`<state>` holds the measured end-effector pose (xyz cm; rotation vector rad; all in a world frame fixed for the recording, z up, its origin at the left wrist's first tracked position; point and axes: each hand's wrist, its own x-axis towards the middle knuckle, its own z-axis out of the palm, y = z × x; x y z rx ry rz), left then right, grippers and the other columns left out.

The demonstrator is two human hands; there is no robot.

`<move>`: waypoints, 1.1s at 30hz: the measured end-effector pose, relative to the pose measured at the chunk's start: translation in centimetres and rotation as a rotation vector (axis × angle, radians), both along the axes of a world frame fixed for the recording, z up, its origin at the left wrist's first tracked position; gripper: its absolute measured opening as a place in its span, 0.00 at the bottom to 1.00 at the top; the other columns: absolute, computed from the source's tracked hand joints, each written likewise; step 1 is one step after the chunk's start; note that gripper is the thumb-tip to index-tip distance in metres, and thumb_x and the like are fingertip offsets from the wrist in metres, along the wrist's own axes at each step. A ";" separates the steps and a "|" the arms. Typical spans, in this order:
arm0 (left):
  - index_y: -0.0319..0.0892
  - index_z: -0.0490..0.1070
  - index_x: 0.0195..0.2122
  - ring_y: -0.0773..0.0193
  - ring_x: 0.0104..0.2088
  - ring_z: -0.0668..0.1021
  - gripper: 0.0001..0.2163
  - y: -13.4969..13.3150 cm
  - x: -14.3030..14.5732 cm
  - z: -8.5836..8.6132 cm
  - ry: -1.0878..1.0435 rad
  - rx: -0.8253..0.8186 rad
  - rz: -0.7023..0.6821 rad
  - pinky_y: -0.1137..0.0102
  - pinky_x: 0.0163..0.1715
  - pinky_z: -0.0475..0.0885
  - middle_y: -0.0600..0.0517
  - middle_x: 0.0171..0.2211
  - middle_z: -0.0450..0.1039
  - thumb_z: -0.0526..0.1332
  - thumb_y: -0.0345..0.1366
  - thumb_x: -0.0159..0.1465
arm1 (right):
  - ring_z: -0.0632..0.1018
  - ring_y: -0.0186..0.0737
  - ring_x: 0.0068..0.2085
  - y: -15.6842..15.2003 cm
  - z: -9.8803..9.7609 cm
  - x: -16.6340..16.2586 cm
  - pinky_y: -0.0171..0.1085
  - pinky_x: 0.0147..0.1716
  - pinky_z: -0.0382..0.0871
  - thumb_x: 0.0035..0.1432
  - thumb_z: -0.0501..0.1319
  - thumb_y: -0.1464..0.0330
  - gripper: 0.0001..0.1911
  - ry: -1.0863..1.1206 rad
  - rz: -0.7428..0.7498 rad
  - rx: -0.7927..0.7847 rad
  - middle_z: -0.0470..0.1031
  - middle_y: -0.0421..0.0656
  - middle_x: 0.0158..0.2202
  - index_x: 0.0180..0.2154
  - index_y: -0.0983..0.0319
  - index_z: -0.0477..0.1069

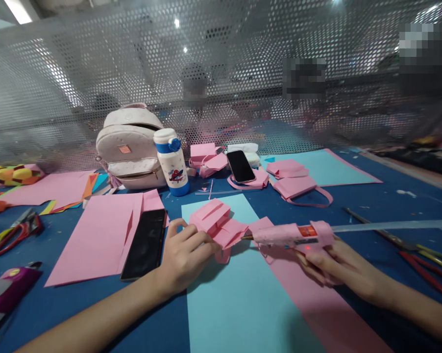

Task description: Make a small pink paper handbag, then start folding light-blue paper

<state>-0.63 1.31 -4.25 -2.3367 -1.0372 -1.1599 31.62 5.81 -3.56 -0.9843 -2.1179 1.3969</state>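
Pink folded paper (217, 224) sits on the light-blue sheet (239, 304), just ahead of the left hand (184, 256), whose fingers close on its near edge. The right hand (331, 267) grips a pink glue gun (292, 235) held level, its long axis running sideways and its nozzle pointing left at the paper's right edge.

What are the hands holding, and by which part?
Right hand: pink glue gun, by its handle. Left hand: folded pink paper, by its near edge.

A blue table (371, 206) carries a pink sheet (92, 235) at left, a light-blue sheet (235, 304) at lower centre, and a backpack (131, 147) and bottle (171, 162) at upper left.
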 end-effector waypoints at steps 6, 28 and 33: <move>0.45 0.74 0.34 0.65 0.27 0.70 0.12 0.1 -0.1 0.0 0.002 -0.018 -0.005 0.61 0.40 0.56 0.58 0.27 0.78 0.55 0.32 0.74 | 0.61 0.33 0.19 0.5 -0.8 0.5 0.36 0.20 0.52 0.68 0.49 0.47 0.29 0.035 0.023 -0.008 0.59 0.37 0.17 0.21 0.59 0.59; 0.46 0.73 0.33 0.65 0.26 0.69 0.11 0.0 -0.1 -0.3 0.013 0.001 0.009 0.61 0.42 0.56 0.59 0.27 0.78 0.56 0.31 0.73 | 0.64 0.35 0.19 0.8 -0.6 0.4 0.37 0.21 0.57 0.68 0.48 0.46 0.31 -0.003 -0.019 0.054 0.60 0.39 0.16 0.20 0.59 0.60; 0.47 0.74 0.35 0.65 0.27 0.69 0.07 0.0 -0.2 -0.5 0.011 0.001 0.016 0.61 0.42 0.57 0.59 0.27 0.78 0.60 0.31 0.71 | 0.65 0.35 0.19 0.6 0.0 0.2 0.37 0.21 0.58 0.67 0.48 0.45 0.32 -0.022 -0.024 0.077 0.60 0.39 0.16 0.19 0.58 0.59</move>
